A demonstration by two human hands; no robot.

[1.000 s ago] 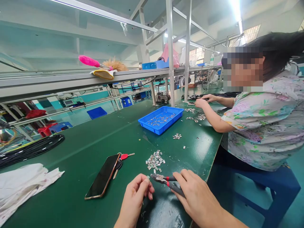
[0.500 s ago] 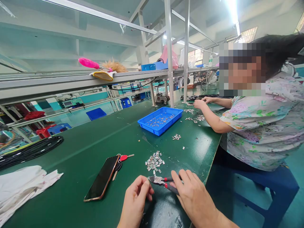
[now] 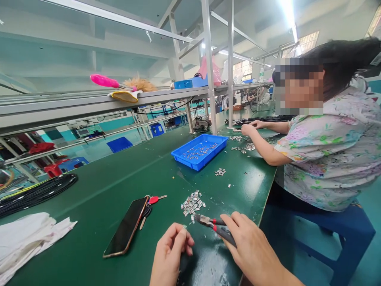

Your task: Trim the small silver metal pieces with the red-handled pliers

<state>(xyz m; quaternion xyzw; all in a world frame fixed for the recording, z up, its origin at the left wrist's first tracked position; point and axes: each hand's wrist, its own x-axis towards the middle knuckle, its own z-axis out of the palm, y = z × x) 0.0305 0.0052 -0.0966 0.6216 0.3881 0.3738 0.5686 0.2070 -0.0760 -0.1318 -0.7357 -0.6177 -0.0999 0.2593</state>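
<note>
Pinching a tiny metal piece [image 3: 185, 227] between finger and thumb, the left hand [image 3: 172, 252] is closed. The right hand [image 3: 253, 248] grips a pair of pliers [image 3: 214, 225] with red and black handles, and their tip is just beside the tiny piece. Both hands are over the green desk [image 3: 89, 206].

A small pile of silver metal pieces [image 3: 193, 204] lies just past the pliers. To its left are a black phone [image 3: 126, 226] and a set of keys with a red top [image 3: 153, 200], touching the phone. Farther away, a blue tray [image 3: 199, 151] sits on the desk with more small pieces in it.

On the right, a co-worker in a flowery shirt [image 3: 330, 155] sits on a blue stool [image 3: 336, 226], with two hands [image 3: 248, 129] near more small pieces. A white cloth [image 3: 29, 238] and a coil of black cable [image 3: 35, 194] lie at the left of the desk.
</note>
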